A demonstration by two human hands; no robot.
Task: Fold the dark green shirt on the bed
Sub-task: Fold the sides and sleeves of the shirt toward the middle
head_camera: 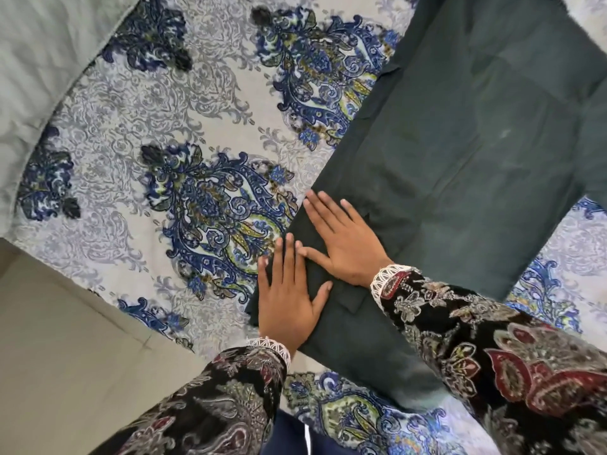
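Note:
The dark green shirt [460,152] lies spread flat on the bed, running from the upper right down to the lower middle. Its left side looks folded inward, making a narrow double layer along the left edge. My left hand [287,290] lies flat, fingers straight, on that folded edge near the shirt's lower left corner. My right hand [341,238] lies flat just above and to the right of it, fingers spread on the same fold. The two hands touch at the fingertips. My right forearm covers part of the shirt's lower end.
The bed carries a patterned blue, grey and green bedspread [184,165]. A pale pillow or blanket [36,77] lies at the upper left. The bed's edge runs diagonally at lower left, with a beige floor [65,349] beyond it.

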